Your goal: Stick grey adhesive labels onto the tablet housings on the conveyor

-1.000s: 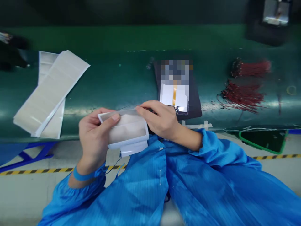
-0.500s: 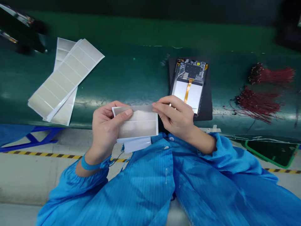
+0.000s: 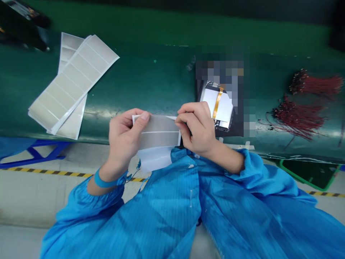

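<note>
My left hand (image 3: 125,138) grips the left end of a white backing sheet of grey rectangular stickers (image 3: 159,138), thumb pressed on its top corner. At the sheet's upper right corner, my right hand (image 3: 198,127) has its fingers curled in a pinch. I hold the sheet in front of my chest, over the table's near edge. An opened device (image 3: 219,104) with a white panel and an orange ribbon cable lies on a dark mat just behind my right hand, partly blurred.
A stack of long sticker sheets (image 3: 71,82) lies at the left on the green conveyor table (image 3: 151,79). Bundles of red wires (image 3: 302,111) lie at the right. A dark object (image 3: 24,25) sits far left. Yellow-black floor tape (image 3: 67,174) runs below.
Both hands with the sticker sheet have stayed close together; the right fingers have curled tighter onto the sheet's upper right corner. The view has shifted slightly.
</note>
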`<move>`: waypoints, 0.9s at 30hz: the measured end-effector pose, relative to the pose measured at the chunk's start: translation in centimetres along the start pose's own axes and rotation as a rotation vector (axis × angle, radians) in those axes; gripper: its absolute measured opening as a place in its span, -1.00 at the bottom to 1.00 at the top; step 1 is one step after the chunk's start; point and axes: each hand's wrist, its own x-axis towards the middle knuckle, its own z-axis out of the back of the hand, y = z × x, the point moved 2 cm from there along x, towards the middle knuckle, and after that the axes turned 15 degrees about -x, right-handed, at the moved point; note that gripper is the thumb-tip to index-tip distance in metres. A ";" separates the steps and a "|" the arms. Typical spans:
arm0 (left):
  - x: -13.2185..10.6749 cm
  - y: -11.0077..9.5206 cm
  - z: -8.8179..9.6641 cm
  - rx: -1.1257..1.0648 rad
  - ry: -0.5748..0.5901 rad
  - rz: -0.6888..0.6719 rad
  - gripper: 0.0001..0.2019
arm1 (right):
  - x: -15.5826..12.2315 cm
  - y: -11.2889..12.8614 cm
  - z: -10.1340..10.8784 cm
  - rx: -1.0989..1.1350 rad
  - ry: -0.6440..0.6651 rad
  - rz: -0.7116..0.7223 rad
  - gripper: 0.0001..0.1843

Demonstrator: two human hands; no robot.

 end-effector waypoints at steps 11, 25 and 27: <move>8.3 1.2 5.4 0.465 -0.055 -0.233 -0.72 | 2.9 -0.2 2.2 0.175 0.107 -0.311 -0.73; -0.6 0.4 -5.4 0.184 0.426 -0.292 -0.85 | 2.1 -1.7 4.5 0.104 -0.093 -0.265 -0.84; -0.1 1.5 -4.1 0.346 0.490 -0.359 -0.86 | 1.9 -3.6 6.3 -0.003 -0.178 -0.310 -0.85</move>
